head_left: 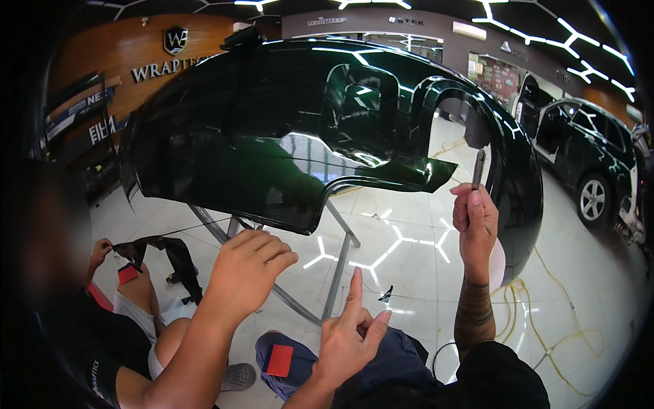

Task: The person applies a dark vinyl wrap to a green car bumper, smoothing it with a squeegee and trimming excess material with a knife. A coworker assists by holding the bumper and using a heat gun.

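A large glossy dark green car body panel (266, 157) stands in front of me on a grey metal stand (332, 290). My right hand (475, 218) is raised near its right end, closed around a slim grey tool (479, 169) like a cutter knife, tip upward. Lower down, in front of my lap, my left hand (349, 341) has the index finger stretched up and the thumb out; its other fingers are curled and nothing shows in them. A co-worker's hand (251, 269) reaches in from the left, by the panel's lower edge. A red squeegee (278, 360) lies on my knee.
At the left the co-worker's other hand (101, 251) holds dark film (163, 253), near another red squeegee (127, 273). A yellow hose (511, 307) snakes over the tiled floor at right. A small dark scrap (386, 294) lies there. A dark car (586, 157) stands behind.
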Tool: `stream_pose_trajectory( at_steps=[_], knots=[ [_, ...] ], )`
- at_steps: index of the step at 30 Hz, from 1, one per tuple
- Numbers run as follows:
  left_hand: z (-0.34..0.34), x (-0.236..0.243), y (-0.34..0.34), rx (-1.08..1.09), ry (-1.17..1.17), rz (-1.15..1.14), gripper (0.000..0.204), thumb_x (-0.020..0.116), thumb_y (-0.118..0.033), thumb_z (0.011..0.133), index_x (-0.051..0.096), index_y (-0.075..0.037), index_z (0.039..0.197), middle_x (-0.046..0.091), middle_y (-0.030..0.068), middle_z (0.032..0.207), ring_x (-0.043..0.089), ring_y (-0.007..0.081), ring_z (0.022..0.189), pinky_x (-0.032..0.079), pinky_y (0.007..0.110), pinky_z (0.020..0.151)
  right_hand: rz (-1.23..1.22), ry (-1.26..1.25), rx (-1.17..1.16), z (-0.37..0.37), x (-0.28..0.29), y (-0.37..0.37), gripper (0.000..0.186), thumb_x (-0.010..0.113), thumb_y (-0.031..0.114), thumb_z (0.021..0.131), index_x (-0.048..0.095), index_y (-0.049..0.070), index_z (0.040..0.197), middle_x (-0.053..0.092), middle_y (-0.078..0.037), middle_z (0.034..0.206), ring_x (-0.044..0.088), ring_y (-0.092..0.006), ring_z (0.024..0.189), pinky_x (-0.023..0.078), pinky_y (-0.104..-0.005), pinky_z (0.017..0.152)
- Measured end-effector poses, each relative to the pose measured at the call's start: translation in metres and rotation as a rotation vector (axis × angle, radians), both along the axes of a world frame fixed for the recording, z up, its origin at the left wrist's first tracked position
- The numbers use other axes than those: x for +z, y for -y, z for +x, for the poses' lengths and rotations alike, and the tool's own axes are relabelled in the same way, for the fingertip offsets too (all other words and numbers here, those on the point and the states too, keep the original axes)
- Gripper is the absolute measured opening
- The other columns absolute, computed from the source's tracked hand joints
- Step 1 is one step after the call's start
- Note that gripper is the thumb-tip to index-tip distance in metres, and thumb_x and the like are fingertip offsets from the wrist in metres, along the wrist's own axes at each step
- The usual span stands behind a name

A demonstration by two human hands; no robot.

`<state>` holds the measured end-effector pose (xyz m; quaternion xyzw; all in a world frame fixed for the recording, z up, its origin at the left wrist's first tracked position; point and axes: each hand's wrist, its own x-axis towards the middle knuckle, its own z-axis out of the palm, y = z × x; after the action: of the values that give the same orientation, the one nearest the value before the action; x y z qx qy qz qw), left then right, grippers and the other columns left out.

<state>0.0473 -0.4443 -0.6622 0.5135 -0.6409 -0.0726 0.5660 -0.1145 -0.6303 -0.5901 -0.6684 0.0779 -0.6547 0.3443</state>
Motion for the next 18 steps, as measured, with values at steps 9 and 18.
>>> stream_pose_trajectory(
  at_steps=[9, 18],
  knots=[
    [-0.005, 0.016, 0.009, -0.042, -0.063, -0.396, 0.079, 0.072, -0.002, 0.079, 0.027, 0.012, 0.143, 0.054, 0.0041, 0.055, 0.05, 0.0122, 0.044, 0.042, 0.021, 0.047, 0.003, 0.028, -0.001, -0.007, 0.004, 0.011, 0.036, 0.045, 0.03, 0.102, 0.057, -0.004, 0.103, 0.035, 0.008, 0.065, 0.027, 0.0007, 0.053, 0.02, -0.0183, 0.046],
    [0.01, -0.091, 0.002, -0.181, 0.276, 0.124, 0.033, 0.07, -0.019, 0.084, 0.067, -0.011, 0.115, 0.065, 0.0042, 0.074, 0.064, 0.0215, 0.07, 0.05, 0.035, 0.073, -0.224, -0.164, -0.337, -0.014, 0.028, 0.007, 0.024, 0.054, 0.019, 0.097, 0.062, -0.002, 0.106, 0.043, 0.006, 0.064, 0.033, -0.0009, 0.054, 0.022, -0.0188, 0.049]
  ],
)
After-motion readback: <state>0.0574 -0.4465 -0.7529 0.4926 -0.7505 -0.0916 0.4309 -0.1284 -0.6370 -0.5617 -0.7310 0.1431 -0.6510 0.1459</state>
